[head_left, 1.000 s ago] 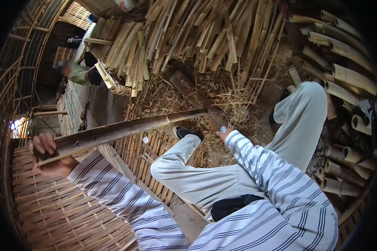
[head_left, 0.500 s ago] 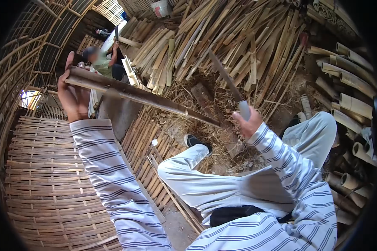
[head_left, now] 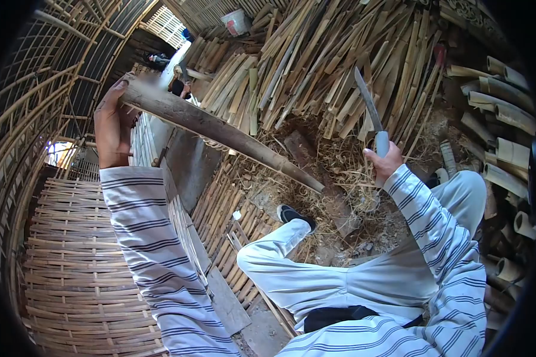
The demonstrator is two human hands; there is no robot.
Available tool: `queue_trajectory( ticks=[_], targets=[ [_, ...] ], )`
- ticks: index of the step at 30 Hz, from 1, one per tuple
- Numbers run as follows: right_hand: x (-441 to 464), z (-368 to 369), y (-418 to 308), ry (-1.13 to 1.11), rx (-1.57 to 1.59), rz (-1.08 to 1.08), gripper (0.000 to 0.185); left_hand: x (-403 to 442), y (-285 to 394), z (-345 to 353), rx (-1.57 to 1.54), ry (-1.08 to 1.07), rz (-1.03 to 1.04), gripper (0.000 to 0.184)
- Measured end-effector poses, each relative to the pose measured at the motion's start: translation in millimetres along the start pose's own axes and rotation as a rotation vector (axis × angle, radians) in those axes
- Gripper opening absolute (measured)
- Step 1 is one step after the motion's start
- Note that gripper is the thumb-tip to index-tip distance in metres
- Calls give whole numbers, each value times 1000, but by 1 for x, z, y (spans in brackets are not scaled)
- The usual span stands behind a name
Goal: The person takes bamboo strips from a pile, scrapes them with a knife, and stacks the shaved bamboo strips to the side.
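My left hand [head_left: 114, 122] is closed on the upper end of a split bamboo piece [head_left: 220, 131]. The bamboo slants down to the right, its rounded outer side facing up, and its lower end is over a wooden block [head_left: 339, 214] among shavings on the ground. In my right hand [head_left: 387, 159] is a knife [head_left: 370, 107], gripped by its pale grey handle. Its long blade points up and slightly left, apart from the bamboo.
Long bamboo strips [head_left: 339, 59] are heaped ahead. Cut bamboo tubes [head_left: 512, 154] lie stacked on the right. A woven bamboo panel [head_left: 89, 256] is at the left. Behind the bamboo piece, another person [head_left: 180, 86] is partly hidden. A white bucket [head_left: 237, 22] stands at the back.
The bamboo has been turned from its hollow side to its rounded outer side. My right hand has moved right with the knife, whose blade now stands more upright. The view has shifted slightly.
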State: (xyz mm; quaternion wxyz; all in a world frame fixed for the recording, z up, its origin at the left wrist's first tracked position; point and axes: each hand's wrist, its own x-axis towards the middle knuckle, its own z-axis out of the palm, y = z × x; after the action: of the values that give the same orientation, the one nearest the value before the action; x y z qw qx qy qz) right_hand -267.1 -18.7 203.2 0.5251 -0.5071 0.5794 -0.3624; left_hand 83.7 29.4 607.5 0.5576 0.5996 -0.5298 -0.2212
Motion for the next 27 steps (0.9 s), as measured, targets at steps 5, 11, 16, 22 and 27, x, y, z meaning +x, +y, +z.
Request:
queue_trajectory(
  ticks=[5, 11, 16, 22, 27],
  targets=[
    [-5, -3, -11, -52, 153, 34, 49, 11, 0, 23, 149, -21, 64, 35],
    [-6, -2, -9, -110, 185, 140, 45, 21, -21, 40, 108, 197, 150, 30],
    [-13, 1, -10, -97, 150, 195, 40, 18, -32, 50, 94, 287, 224, 29],
    [-19, 11, 11, -133, 35, 187, 44, 14, -46, 39, 118, 470, 348, 31],
    [-36, 20, 14, -203, -98, 199, 59, 4, -54, 22, 28, 615, 364, 28]
  ],
)
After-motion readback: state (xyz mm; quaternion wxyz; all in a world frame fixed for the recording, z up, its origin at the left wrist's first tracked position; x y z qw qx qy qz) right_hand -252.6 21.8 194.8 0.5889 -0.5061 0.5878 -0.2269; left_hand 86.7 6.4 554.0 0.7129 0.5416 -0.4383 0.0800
